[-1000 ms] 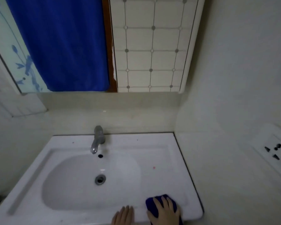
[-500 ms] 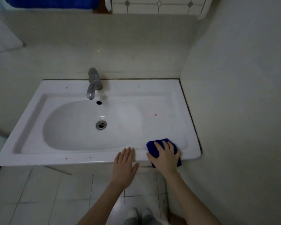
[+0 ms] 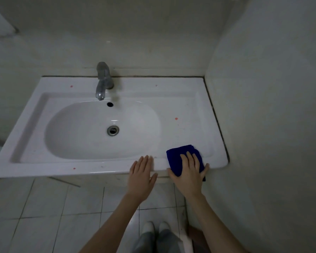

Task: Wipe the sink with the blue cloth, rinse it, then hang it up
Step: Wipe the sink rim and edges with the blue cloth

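Note:
A folded blue cloth [image 3: 177, 155] lies on the front right corner of the white sink [image 3: 182, 99]. My right hand [image 3: 189, 170] lies flat on top of the cloth with straight fingers, pressing it against the sink's rim. My left hand [image 3: 141, 175] rests open on the front rim just left of the cloth, fingers straight. The oval basin has a metal drain [image 3: 113, 130] at its middle and an overflow hole [image 3: 110, 104] below the tap [image 3: 103, 81]. Small red spots dot the sink's flat surface.
A wall [image 3: 272, 115] stands right against the sink's right edge. The pale back wall [image 3: 117, 39] rises behind the tap. Below the sink is a tiled floor [image 3: 44, 207], with my feet [image 3: 154, 229] at the bottom middle.
The view has tilted down from the mirror and blue towel to the sink and floor. Both hands stay at the front rim, the right still on the cloth.

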